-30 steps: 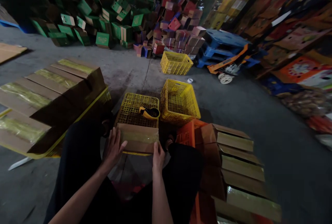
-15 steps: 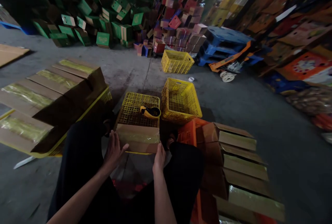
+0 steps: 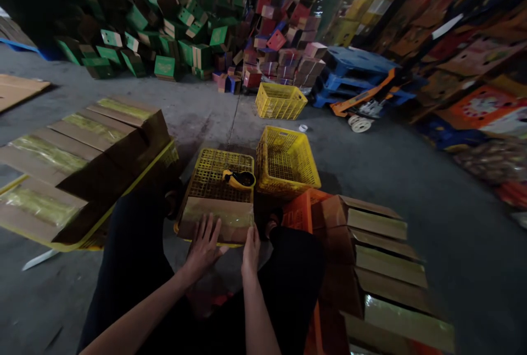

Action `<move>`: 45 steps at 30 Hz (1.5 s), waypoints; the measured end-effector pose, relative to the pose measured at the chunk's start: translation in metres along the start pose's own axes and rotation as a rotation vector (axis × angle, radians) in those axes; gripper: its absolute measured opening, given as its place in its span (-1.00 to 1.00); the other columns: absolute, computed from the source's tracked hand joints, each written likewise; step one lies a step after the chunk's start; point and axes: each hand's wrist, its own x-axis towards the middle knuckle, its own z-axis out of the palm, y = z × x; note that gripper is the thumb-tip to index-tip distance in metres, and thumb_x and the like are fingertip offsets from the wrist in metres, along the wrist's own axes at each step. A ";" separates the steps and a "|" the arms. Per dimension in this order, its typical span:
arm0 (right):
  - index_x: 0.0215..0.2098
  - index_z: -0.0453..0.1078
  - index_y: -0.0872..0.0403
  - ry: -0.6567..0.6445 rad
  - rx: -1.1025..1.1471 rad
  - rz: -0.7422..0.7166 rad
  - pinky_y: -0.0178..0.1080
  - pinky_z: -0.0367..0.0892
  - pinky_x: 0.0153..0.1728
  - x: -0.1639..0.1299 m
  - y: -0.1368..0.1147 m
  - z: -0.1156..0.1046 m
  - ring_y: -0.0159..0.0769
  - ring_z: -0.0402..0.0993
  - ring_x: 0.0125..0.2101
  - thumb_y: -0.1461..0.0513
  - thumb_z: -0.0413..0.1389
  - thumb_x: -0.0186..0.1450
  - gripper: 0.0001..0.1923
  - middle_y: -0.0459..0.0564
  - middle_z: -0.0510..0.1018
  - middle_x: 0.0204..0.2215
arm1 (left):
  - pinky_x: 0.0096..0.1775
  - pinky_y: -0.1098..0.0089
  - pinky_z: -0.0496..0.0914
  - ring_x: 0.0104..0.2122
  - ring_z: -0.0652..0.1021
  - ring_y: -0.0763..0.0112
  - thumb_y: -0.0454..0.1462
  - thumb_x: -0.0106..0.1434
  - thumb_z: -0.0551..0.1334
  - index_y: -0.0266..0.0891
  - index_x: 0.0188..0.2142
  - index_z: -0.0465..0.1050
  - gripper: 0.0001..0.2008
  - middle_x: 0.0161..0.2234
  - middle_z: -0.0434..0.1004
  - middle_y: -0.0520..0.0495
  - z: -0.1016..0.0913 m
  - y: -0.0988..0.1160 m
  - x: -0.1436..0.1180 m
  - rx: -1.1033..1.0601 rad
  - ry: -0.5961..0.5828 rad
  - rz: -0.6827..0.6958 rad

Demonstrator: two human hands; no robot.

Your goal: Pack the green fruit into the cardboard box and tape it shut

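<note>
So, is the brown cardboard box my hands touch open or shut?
Its top looks shut: the brown cardboard box shows a flat upper face with shiny yellowish tape along it.

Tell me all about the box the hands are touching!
The brown cardboard box is long, with shiny, yellowish tape along its top. It looks shut and lies across the near end of a yellow lattice crate. The left hand touches its top; the right hand touches its right end.

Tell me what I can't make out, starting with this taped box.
In the head view:
Inside the taped box: hidden by its closed top.
Palm of the left hand: hidden by its back.
Nearest lower-right carton: cut off by bottom edge.
Green boxes: markings too small.
</note>
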 end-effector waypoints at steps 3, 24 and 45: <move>0.27 0.30 0.24 -0.024 0.028 -0.029 -0.09 0.40 0.04 -0.003 -0.012 0.005 0.03 0.47 0.12 -0.19 0.14 0.18 -0.10 0.28 0.48 0.16 | 0.27 -0.20 0.10 0.40 0.04 -0.17 -0.13 0.38 0.18 -0.20 0.41 0.09 -0.34 0.44 -0.06 -0.36 0.003 0.000 0.001 -0.006 -0.017 0.042; 0.28 0.34 0.22 0.028 -0.199 -0.217 -0.10 0.30 0.17 0.000 -0.004 -0.002 -0.05 0.36 0.22 -0.17 -0.15 0.39 -0.22 0.23 0.43 0.22 | 0.34 -0.15 -0.10 0.40 0.09 -0.04 -0.01 0.44 0.05 -0.25 0.44 -0.03 -0.31 0.41 0.05 -0.32 -0.008 -0.037 -0.008 -0.076 -0.049 -0.173; 0.37 0.17 0.27 0.096 -0.959 -0.649 0.44 -0.12 0.20 -0.007 -0.047 0.017 0.32 0.04 0.31 0.05 -0.31 0.50 -0.34 0.40 0.21 0.33 | 0.33 -0.01 0.08 0.43 -0.02 0.00 0.02 0.45 0.02 -0.28 0.47 -0.24 -0.23 0.46 -0.20 -0.33 -0.011 -0.056 0.001 -0.264 0.049 -0.417</move>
